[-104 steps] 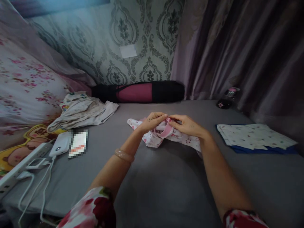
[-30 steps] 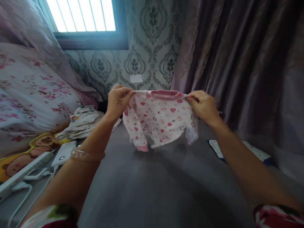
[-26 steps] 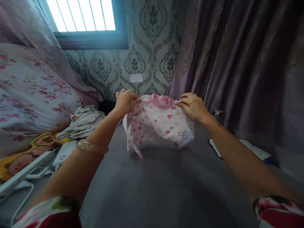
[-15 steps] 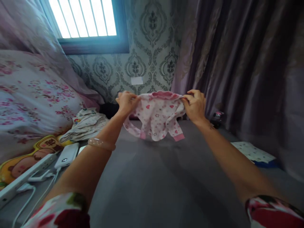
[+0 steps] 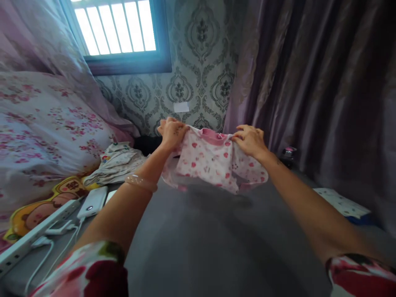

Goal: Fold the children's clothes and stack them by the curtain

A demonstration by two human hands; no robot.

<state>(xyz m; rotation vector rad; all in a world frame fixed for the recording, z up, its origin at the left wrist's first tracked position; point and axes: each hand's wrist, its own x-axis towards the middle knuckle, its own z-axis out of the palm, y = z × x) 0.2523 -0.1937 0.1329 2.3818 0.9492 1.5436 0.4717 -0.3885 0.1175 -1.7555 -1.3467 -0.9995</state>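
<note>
A small white baby shirt (image 5: pixel 206 161) with pink hearts and a pink neckline hangs spread between my two hands, above the grey bed surface (image 5: pixel 198 239). My left hand (image 5: pixel 173 133) pinches its left shoulder, thumb and fingers pressed together on the cloth. At the other shoulder, close to the collar, my right hand (image 5: pixel 250 139) grips the fabric with its fingertips. The sleeves dangle on both sides, partly behind the hands. The shirt's lower hem sits just over the bed; whether it touches is hard to tell.
To the left lie a pile of folded cloth (image 5: pixel 119 163), a white power bank (image 5: pixel 93 202), a power strip (image 5: pixel 40 235) with cables and a yellow cartoon cushion (image 5: pixel 37 210). On the right are a dark bottle (image 5: pixel 288 156) and a patterned cloth (image 5: pixel 340 202). Curtains hang behind.
The shirt has swung and dropped slightly, its body now spread wider and its right sleeve flung outward. My hands have come a little closer together. The view has shifted slightly.
</note>
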